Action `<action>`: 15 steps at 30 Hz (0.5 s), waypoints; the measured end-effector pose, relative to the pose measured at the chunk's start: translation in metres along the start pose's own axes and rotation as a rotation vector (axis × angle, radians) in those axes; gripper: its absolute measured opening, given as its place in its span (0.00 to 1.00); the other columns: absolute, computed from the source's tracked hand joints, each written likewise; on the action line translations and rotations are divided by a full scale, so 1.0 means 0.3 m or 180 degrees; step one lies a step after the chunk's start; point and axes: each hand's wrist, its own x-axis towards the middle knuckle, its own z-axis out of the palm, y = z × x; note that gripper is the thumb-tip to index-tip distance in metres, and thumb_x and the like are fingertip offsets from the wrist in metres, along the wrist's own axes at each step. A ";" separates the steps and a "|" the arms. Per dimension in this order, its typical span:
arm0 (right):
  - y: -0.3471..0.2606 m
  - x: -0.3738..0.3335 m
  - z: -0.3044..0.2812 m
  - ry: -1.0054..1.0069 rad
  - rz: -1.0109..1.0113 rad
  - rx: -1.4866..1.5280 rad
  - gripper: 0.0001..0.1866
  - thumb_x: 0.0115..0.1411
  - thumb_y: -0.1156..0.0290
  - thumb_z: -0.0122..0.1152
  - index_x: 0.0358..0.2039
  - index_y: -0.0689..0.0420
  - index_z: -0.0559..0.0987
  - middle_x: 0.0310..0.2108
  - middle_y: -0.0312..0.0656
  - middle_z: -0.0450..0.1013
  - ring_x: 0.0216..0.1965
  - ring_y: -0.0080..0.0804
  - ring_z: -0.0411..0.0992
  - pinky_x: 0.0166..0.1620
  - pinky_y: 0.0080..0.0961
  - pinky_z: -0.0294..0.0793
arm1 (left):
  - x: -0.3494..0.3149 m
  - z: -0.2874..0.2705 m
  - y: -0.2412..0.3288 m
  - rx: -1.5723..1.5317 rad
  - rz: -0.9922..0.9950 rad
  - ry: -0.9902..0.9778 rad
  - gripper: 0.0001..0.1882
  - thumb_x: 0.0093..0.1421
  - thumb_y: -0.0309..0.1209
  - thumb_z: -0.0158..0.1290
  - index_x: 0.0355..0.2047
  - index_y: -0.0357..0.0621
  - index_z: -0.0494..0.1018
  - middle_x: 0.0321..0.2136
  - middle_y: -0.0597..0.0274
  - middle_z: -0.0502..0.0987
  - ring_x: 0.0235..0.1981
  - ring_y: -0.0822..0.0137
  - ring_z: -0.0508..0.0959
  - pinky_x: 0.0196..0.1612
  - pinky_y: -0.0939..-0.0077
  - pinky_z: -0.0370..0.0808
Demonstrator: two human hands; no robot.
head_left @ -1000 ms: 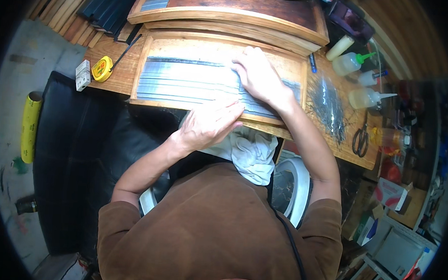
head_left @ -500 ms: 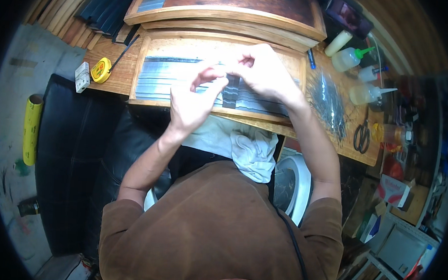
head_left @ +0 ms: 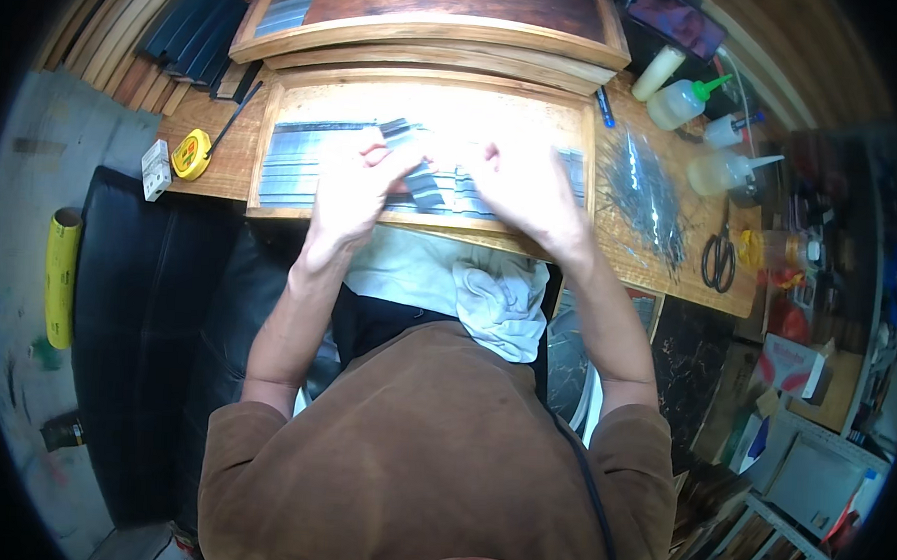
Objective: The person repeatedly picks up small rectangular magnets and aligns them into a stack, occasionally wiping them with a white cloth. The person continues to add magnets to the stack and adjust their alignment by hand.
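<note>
My left hand (head_left: 358,181) is over the shallow wooden tray (head_left: 427,78), its thumb and fingers closed on a short dark strip-like piece (head_left: 425,186). That piece slants down to the right, with its dark upper end showing above the fingers. To its right, my right hand (head_left: 534,192) hovers over the tray, apart from the left. Glare and blur wash out its fingers; whether they hold anything is unclear. Rows of thin grey-blue strips (head_left: 291,163) lie side by side in the tray, partly hidden under both hands.
Another framed tray (head_left: 429,29) is stacked behind. At left are a yellow tape measure (head_left: 191,156) and a small white box (head_left: 156,170). Loose thin dark strips (head_left: 642,198), scissors (head_left: 719,260), squeeze bottles (head_left: 676,105) and a blue pen (head_left: 604,107) lie right. A white cloth (head_left: 498,297) hangs below.
My hands, close together before, have moved apart. The left now holds the dark piece tilted; it stood upright between the hands earlier. The whole view has shifted slightly.
</note>
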 end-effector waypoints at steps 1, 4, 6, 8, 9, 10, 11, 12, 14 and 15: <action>-0.017 -0.017 0.024 0.0003 -0.0086 -0.0014 0.15 0.70 0.61 0.58 0.31 0.57 0.83 0.18 0.38 0.72 0.19 0.28 0.69 0.25 0.29 0.71 | -0.012 -0.018 0.000 -0.0227 0.0104 0.0091 0.08 0.67 0.27 0.64 0.40 0.33 0.80 0.37 0.54 0.87 0.36 0.72 0.86 0.38 0.81 0.81; -0.001 -0.029 0.116 0.0392 -0.0350 -0.0037 0.13 0.67 0.64 0.57 0.30 0.58 0.82 0.19 0.43 0.72 0.20 0.40 0.72 0.27 0.36 0.74 | -0.077 0.002 0.031 -0.0764 0.0207 0.0379 0.06 0.68 0.20 0.60 0.42 0.28 0.79 0.37 0.49 0.86 0.38 0.65 0.87 0.41 0.76 0.84; 0.003 -0.028 0.130 0.0384 -0.0163 -0.0059 0.12 0.66 0.64 0.58 0.31 0.58 0.82 0.19 0.46 0.73 0.20 0.45 0.74 0.29 0.39 0.75 | -0.135 0.049 0.069 -0.1067 0.0097 0.0492 0.06 0.69 0.19 0.58 0.44 0.27 0.79 0.38 0.48 0.86 0.39 0.62 0.88 0.43 0.73 0.85; 0.029 -0.030 0.148 0.0615 -0.0335 -0.0080 0.13 0.66 0.64 0.58 0.30 0.59 0.82 0.19 0.47 0.74 0.21 0.46 0.75 0.29 0.41 0.76 | -0.192 0.033 0.043 -0.0819 0.0054 0.0232 0.09 0.69 0.18 0.57 0.48 0.27 0.78 0.38 0.48 0.86 0.38 0.62 0.87 0.44 0.72 0.84; 0.033 -0.033 0.157 0.0720 -0.0426 -0.0085 0.13 0.66 0.64 0.57 0.30 0.60 0.82 0.19 0.48 0.75 0.21 0.47 0.76 0.30 0.42 0.77 | -0.218 0.035 0.029 -0.0826 -0.0031 0.0224 0.10 0.69 0.19 0.57 0.49 0.28 0.77 0.38 0.49 0.85 0.39 0.60 0.87 0.45 0.68 0.86; 0.033 -0.038 0.157 0.0854 -0.0448 -0.0074 0.13 0.66 0.65 0.57 0.31 0.61 0.82 0.20 0.48 0.76 0.22 0.47 0.77 0.29 0.40 0.77 | -0.241 0.039 0.014 -0.0834 -0.0116 0.0214 0.10 0.70 0.21 0.58 0.50 0.30 0.77 0.38 0.49 0.85 0.40 0.58 0.88 0.46 0.65 0.88; 0.030 -0.047 0.149 0.0989 -0.0468 -0.0065 0.13 0.67 0.66 0.57 0.32 0.62 0.82 0.20 0.48 0.76 0.22 0.47 0.77 0.29 0.38 0.76 | -0.264 0.044 0.000 -0.0967 -0.0270 0.0296 0.10 0.70 0.21 0.58 0.49 0.30 0.77 0.39 0.49 0.86 0.40 0.58 0.88 0.46 0.65 0.88; 0.019 -0.056 0.131 0.1124 -0.0496 -0.0057 0.12 0.67 0.66 0.57 0.33 0.62 0.81 0.21 0.49 0.77 0.22 0.47 0.77 0.28 0.36 0.76 | -0.285 0.044 -0.014 -0.1058 -0.0329 0.0303 0.10 0.70 0.21 0.59 0.50 0.31 0.77 0.39 0.49 0.86 0.41 0.58 0.89 0.46 0.66 0.88; -0.053 -0.122 0.063 0.0490 -0.0166 0.0272 0.09 0.68 0.71 0.59 0.36 0.64 0.81 0.23 0.49 0.77 0.23 0.47 0.78 0.27 0.34 0.76 | -0.316 0.040 -0.036 -0.1029 -0.0417 0.0327 0.11 0.70 0.22 0.59 0.50 0.31 0.77 0.41 0.48 0.86 0.42 0.58 0.89 0.46 0.66 0.88; -0.083 -0.174 0.041 0.0195 0.0020 0.0417 0.07 0.68 0.73 0.60 0.37 0.65 0.80 0.24 0.49 0.78 0.24 0.47 0.79 0.27 0.32 0.76 | -0.321 0.053 -0.040 -0.1109 -0.0489 0.0363 0.11 0.69 0.21 0.60 0.50 0.31 0.77 0.41 0.48 0.86 0.41 0.60 0.89 0.45 0.68 0.88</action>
